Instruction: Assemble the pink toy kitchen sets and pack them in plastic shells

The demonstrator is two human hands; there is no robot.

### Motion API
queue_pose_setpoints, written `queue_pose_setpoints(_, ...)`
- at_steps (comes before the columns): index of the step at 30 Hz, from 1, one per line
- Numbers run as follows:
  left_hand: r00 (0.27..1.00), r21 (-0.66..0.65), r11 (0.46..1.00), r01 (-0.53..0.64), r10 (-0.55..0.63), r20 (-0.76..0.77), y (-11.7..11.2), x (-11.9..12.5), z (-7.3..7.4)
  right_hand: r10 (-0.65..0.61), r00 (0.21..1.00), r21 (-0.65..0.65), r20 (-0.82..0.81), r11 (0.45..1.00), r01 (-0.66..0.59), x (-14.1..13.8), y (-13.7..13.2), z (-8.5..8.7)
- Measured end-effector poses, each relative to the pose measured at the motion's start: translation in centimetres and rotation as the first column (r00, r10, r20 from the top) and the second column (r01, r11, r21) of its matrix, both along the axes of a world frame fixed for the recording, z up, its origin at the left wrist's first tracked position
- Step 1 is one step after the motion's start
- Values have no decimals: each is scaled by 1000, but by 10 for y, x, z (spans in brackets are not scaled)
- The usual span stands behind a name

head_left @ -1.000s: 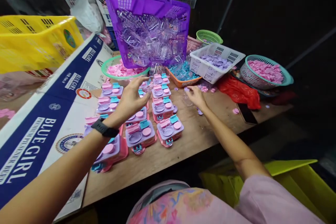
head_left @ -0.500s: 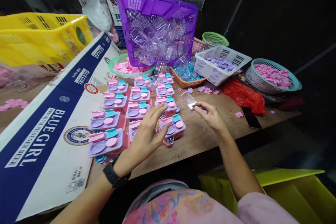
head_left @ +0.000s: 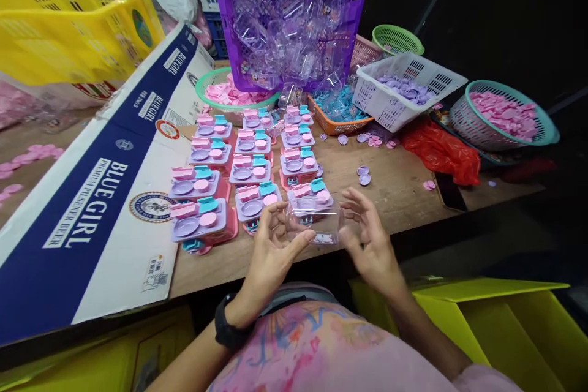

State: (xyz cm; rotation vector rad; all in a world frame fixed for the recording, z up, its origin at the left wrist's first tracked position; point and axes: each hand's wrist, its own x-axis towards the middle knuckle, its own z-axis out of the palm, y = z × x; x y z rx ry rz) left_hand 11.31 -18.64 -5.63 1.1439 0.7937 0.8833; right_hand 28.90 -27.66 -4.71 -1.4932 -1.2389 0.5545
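A clear plastic cover (head_left: 316, 220), box-like with a small printed patch at its lower edge, is held above the table's front edge. My left hand (head_left: 275, 245) grips its left end, thumb on the near side. My right hand (head_left: 372, 245) curves round its right end, fingers slightly blurred. Behind the cover is the nearest right toy kitchen set (head_left: 310, 191), partly seen through it. Several more such sets, like the front left toy kitchen set (head_left: 206, 220), stand in rows, with lilac tops, pink and teal parts and round plates.
A purple crate (head_left: 294, 82) of clear covers leans behind the sets. Around it are a green basket (head_left: 202, 95), an orange tray (head_left: 337, 125), a white basket (head_left: 376, 101) and a teal basket (head_left: 546, 128) of small parts. A printed cardboard sheet (head_left: 105, 196) lies left; a phone (head_left: 448, 193) lies right.
My right hand has brought the clear cover left and nearer to my body. My left hand has come back from over the toy sets and taken hold of it. The view has tilted down.
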Motion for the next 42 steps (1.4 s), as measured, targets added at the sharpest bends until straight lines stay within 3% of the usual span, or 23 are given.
queue_pose_setpoints(2, 997, -67, 996, -62, 64, 33, -11, 4, -6, 5, 951, 31, 309, 999, -15, -16, -4, -7)
queue_pose_setpoints(4, 996, -111, 992, -62, 68, 56, -15, 8, -7, 12, 865, 20, 502, 999, -25, -25, -2, -11)
queue_pose_setpoints(7, 998, -79, 996, 41, -38, 46, -12, 8, -5, -40, 835, 61, 548, 998, 8, -18, 7, -10)
queue_pose_setpoints(10, 992, 207, 976, 70, -47, -116, -1, -1, -8, -21, 890, 46, 455, 999, 0, 9, 25, -2)
queue_pose_setpoints(11, 983, 353, 934, 51, 15, -181, 3, -3, -11, -14, 909, 29, 416, 1000, 2, 20, 33, 0)
queue_pose_setpoints(14, 932, 700, 711, 69, 205, -300, 13, 0, -24, -9, 947, -39, 321, 999, 23, 47, 61, 2)
queue_pose_setpoints(16, 902, 775, 616, 143, 241, -358, 18, 10, -34, 34, 962, -98, 271, 995, -8, 56, 77, 0)
queue_pose_setpoints(18, 873, 783, 588, 203, 254, -417, 20, 23, -43, 103, 977, -152, 187, 985, -75, 59, 88, -1)
queue_pose_setpoints(23, 832, 789, 585, 190, 331, -446, 17, 39, -58, 116, 993, -202, 19, 973, -110, 59, 84, -7)
queue_pose_setpoints(27, 876, 807, 567, 166, 291, -384, 8, 35, -62, 121, 993, -259, 14, 959, -114, 65, 71, -11)
queue_pose_setpoints(34, 920, 683, 727, 71, 217, -327, 18, 46, -72, 147, 971, -249, 187, 964, -98, 63, 70, -1)
queue_pose_setpoints(38, 929, 667, 742, 59, 204, -309, 18, 42, -78, 254, 865, -320, 433, 940, -115, 53, 64, 12)
queue_pose_setpoints(42, 942, 657, 748, 95, 147, -303, 6, 20, -82, 334, 767, -402, 548, 909, -108, 35, 42, 20)
